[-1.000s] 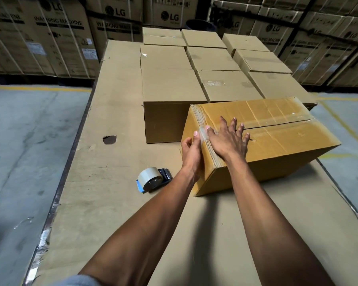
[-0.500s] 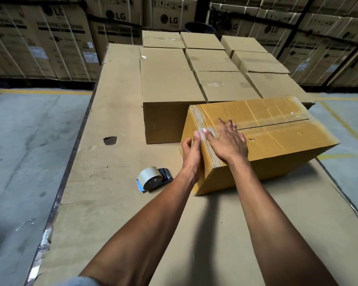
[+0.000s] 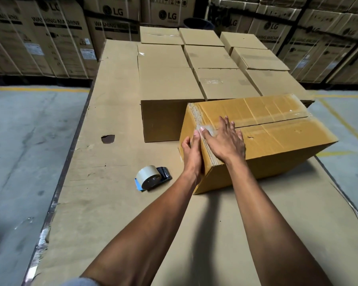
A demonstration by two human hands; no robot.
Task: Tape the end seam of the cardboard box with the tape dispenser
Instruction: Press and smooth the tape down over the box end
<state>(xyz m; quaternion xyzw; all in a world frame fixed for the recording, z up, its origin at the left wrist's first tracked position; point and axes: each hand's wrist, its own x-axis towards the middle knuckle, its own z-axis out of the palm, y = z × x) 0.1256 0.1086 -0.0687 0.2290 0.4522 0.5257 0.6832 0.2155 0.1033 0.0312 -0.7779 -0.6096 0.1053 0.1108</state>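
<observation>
1. The box lies right of centre in the frame, on a table covered in cardboard sheet, its near end corner turned toward the viewer.
2. The left hand lies flat on the end face; the right hand is spread flat on top, fingers open. Neither grips anything, and their thumbs meet on a strip of clear tape folded over the top edge.
3. The dispenser lies idle on the table, just left of the box.
4. Risks: uneven pressure could trap air or crease the glossy film; the frayed, fluted edge may hold the glue poorly; the strip looks short, though glare hides its ends.
5. The box is matte, scuffed and creased; its top seam gapes slightly.
</observation>
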